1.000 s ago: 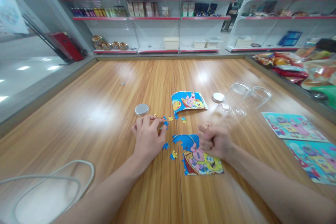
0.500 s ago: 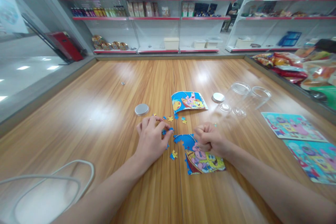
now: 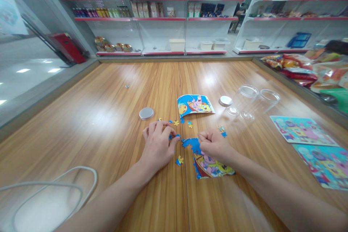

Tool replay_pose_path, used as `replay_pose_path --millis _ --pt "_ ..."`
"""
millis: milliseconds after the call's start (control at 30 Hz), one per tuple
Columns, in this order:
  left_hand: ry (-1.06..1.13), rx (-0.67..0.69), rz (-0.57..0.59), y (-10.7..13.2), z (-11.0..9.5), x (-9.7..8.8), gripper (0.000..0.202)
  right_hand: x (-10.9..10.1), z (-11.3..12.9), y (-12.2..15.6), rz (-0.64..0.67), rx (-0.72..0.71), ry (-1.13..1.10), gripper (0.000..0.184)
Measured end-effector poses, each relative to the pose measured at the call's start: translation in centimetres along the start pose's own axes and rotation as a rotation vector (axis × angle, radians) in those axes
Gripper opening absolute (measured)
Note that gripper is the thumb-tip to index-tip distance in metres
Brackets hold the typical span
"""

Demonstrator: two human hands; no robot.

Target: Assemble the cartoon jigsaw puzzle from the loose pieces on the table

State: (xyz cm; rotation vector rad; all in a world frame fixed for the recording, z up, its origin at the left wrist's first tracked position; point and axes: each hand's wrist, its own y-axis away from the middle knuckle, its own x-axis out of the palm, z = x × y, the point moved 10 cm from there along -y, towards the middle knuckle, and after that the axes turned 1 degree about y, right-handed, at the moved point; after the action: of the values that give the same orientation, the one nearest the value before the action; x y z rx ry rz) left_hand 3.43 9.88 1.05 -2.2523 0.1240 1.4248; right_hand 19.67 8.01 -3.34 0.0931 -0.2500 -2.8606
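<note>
A partly joined jigsaw puzzle [image 3: 201, 165] of cartoon figures in a boat lies on the wooden table, with a gap at its upper left. My left hand [image 3: 159, 141] is left of it, thumb and fingers closed on a blue puzzle piece [image 3: 177, 136]. Over the puzzle's upper right is my right hand [image 3: 216, 145], its fingers curled; what they hold, if anything, is hidden. Loose blue and yellow pieces lie around, including one puzzle piece [image 3: 179, 160] below the left hand and a few puzzle pieces [image 3: 222, 130] beyond the right. Behind stands a curved picture card [image 3: 195, 104] showing the same scene.
A silver lid [image 3: 146, 113] lies left of the card and a white lid [image 3: 225, 100] right of it. Clear plastic jars [image 3: 248, 96] stand at the right. Two picture sheets [image 3: 304, 130] lie near the right edge. A pale cable [image 3: 81, 168] loops at lower left.
My right hand has shifted slightly left and down over the puzzle, uncovering loose pieces beyond it. The puzzle has moved slightly right. My left hand has barely moved.
</note>
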Motion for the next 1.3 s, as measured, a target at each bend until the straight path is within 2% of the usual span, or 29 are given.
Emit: replay_pose_path --millis 333,467,533,600,700,767,800,900,1067,1300 --pt "-0.01 0.047 0.034 0.3 -1.0 -0.2 0.002 0.2 0.1 -0.3 0.028 -0.007 0.008 0.03" --pt "-0.02 0.057 0.046 0.3 -1.3 -0.2 0.009 0.4 0.4 -0.1 0.044 -0.047 0.034 0.03" --pt "-0.019 0.056 0.054 0.4 -1.4 -0.1 0.008 0.8 1.4 0.6 0.048 -0.135 0.084 0.029" --pt "-0.011 0.057 0.059 0.4 -1.4 -0.1 0.007 1.3 3.3 1.8 0.015 -0.293 0.195 0.029" --pt "-0.006 0.061 0.062 0.5 -1.5 -0.1 0.007 2.3 6.7 3.9 -0.09 -0.602 0.555 0.025" --pt "-0.007 0.06 0.061 0.5 -1.5 -0.1 0.008 2.9 7.6 4.5 -0.156 -0.722 0.802 0.013" --pt "-0.006 0.059 0.062 0.6 -1.4 -0.1 0.008 3.0 7.4 4.3 -0.166 -0.732 0.893 0.007" --pt "0.0 0.059 0.067 0.6 -1.5 0.0 0.008 3.1 5.9 3.1 -0.136 -0.684 1.013 0.014" --pt "0.015 0.066 0.072 0.5 -1.6 0.0 0.008 2.6 4.3 2.3 -0.145 -0.646 0.996 0.017" --pt "0.024 0.065 0.077 0.5 -1.5 0.2 0.005 2.5 4.4 2.3 -0.131 -0.631 0.942 0.016"
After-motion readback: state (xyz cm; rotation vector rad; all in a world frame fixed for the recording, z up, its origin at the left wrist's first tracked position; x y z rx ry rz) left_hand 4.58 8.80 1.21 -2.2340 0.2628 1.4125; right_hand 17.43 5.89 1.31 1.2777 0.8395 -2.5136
